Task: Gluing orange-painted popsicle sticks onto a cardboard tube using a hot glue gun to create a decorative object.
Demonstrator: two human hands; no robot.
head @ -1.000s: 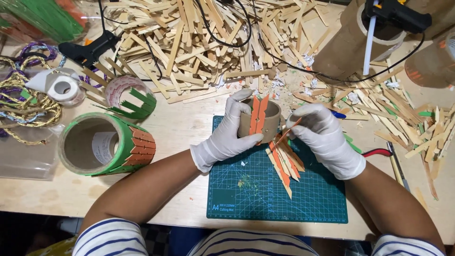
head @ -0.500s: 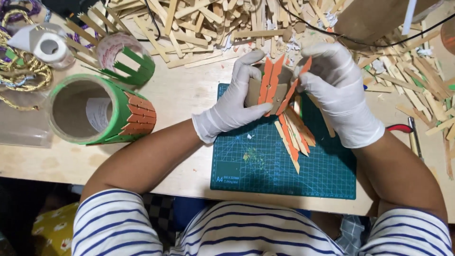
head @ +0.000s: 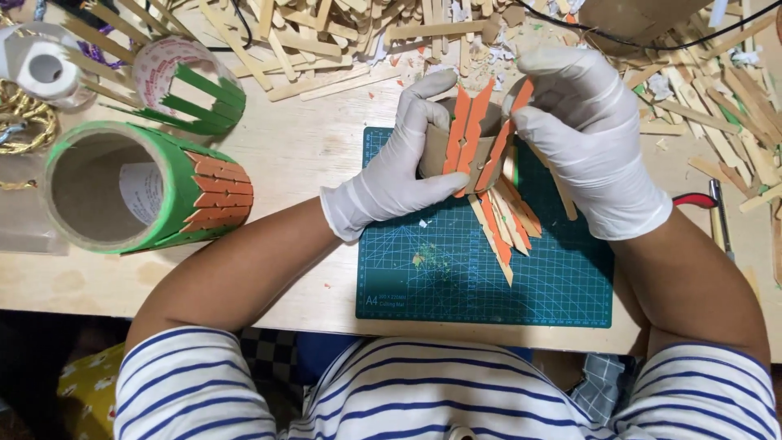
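while left hand grips the tube at frame centre, right hand fingers pinch an orange stick against it; next it likely needs aligning beside the glued sticks.

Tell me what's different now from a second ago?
The right hand picked an orange stick off the green mat and now presses it against the cardboard tube, beside two already stuck on. The left hand still holds the tube. The big green tube stayed put.

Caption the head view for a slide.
Gloved left hand steadies a cardboard tube while the right hand presses an orange stick onto it.
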